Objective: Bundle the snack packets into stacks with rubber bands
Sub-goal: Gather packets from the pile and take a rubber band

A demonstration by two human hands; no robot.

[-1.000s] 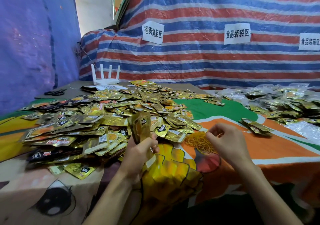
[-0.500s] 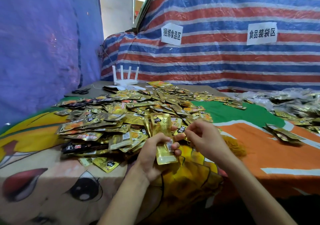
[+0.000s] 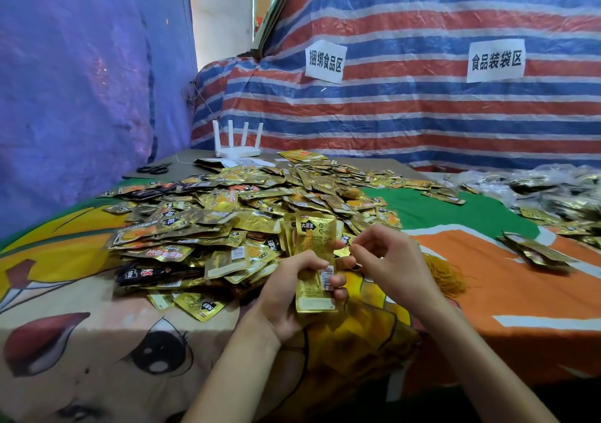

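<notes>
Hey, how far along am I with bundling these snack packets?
Early on. Done: one small stack lies apart on the orange cloth, though a band on it is unclear. In hand: left hand grips an upright stack; right hand hovers curled beside it. Left: the big loose pile.

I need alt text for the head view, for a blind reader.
A person's left hand grips an upright stack of gold snack packets; the right hand hovers beside it with curled fingers. Loose packets and yellow rubber bands lie on the table.

Soft, even daylight; gold foil glints; wide-angle bending and blur at edges.
</notes>
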